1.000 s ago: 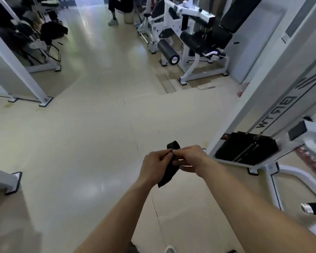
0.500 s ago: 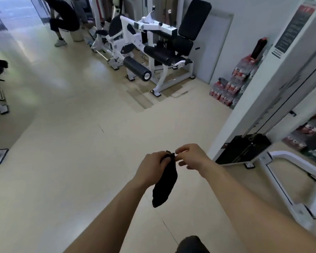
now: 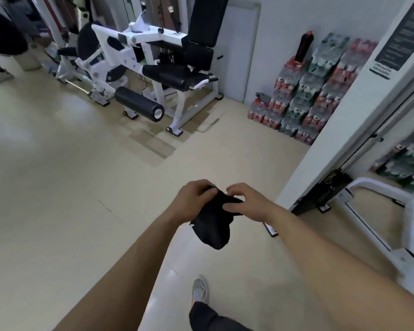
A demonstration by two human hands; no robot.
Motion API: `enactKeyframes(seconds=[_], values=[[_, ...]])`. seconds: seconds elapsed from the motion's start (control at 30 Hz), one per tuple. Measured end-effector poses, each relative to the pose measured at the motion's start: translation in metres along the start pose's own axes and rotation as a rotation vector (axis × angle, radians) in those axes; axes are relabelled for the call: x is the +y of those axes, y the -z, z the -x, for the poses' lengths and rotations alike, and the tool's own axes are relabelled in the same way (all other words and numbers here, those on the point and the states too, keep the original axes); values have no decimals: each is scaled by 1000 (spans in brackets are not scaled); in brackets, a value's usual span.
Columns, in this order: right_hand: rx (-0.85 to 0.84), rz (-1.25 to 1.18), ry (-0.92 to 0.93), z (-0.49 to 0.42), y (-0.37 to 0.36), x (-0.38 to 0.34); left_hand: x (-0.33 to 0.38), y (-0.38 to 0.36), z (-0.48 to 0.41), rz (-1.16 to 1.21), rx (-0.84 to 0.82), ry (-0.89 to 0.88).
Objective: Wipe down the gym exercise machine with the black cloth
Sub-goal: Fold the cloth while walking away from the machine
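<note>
Black soft cloth (image 3: 213, 225) is held in mid-air above the glossy beige floor (image 3: 81, 187), gripped by 2 hands. The left hand (image 3: 193, 201) has its fingers curled round the cloth's upper edge. The right hand (image 3: 246, 204) pinches the adjoining fold between thumb and fingers, and the rest hangs loose below. The white-framed exercise machine with black padded seat and roller (image 3: 153, 65) stands well apart, further back (no contact with the cloth). Shrink-wrapped bottle packs (image 3: 308, 91) are stacked against the wall to its right. 1 grey shoe (image 3: 198, 289) shows below the arms.
</note>
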State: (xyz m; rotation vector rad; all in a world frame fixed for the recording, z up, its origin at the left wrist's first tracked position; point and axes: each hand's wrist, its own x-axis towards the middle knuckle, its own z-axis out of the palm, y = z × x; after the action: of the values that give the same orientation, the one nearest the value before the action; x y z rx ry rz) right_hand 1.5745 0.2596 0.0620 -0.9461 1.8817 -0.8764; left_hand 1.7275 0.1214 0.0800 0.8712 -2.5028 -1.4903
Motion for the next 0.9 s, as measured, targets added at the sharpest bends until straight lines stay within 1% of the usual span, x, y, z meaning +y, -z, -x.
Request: enactKeyframes(seconds=[0.1, 0.17, 0.4, 0.6, 0.7, 0.9], values=[[-20, -10, -72, -56, 24, -13, -5, 31, -63, 60, 13, 44], [-3, 36, -111, -91, 44, -22, -5, 49, -108, 38, -1, 38], [173, 225, -176, -187, 115, -39, -1, 99, -261, 76, 3, -17], [390, 126, -236, -267, 182, -40, 2, 133, -401, 58, -70, -83], [498, 45, -233, -310, 214, -53, 9, 147, -471, 57, -95, -117], [833, -116, -239, -393, 277, -83, 36, 166, -606, 24, -223, -177]])
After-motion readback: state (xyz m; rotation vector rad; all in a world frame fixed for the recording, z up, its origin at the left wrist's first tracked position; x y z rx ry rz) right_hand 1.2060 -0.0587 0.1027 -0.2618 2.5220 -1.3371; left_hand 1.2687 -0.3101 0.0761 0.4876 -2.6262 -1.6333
